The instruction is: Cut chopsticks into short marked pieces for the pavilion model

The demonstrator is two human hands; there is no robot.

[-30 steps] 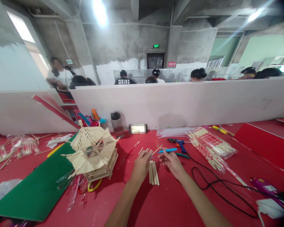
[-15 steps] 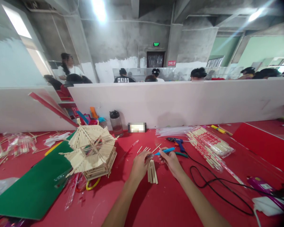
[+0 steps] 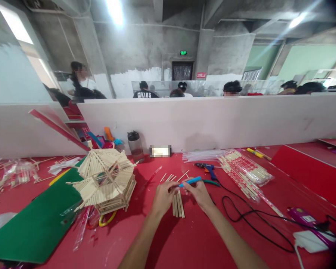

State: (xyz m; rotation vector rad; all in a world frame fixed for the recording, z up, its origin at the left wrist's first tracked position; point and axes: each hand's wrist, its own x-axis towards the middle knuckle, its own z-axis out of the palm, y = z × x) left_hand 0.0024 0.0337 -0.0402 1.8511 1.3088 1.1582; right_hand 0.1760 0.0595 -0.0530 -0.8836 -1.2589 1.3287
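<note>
A blue pen (image 3: 194,181) slants above a row of wooden sticks (image 3: 178,208) on a red table (image 3: 196,243), pinched by the right hand (image 3: 199,192). The left hand (image 3: 162,195) curls by its tip, fingers bunched; I can't tell whether they grip anything. A slack pinch could drop the pen, scattering the sticks. Leftward sits a stick-built model (image 3: 112,188).

White letters (image 3: 145,95) spell "KIDS" on a person's black shirt (image 3: 145,92).

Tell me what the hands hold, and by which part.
The right hand holds a blue pen-like tool near its middle; whether the left hand grips anything is unclear.
</note>
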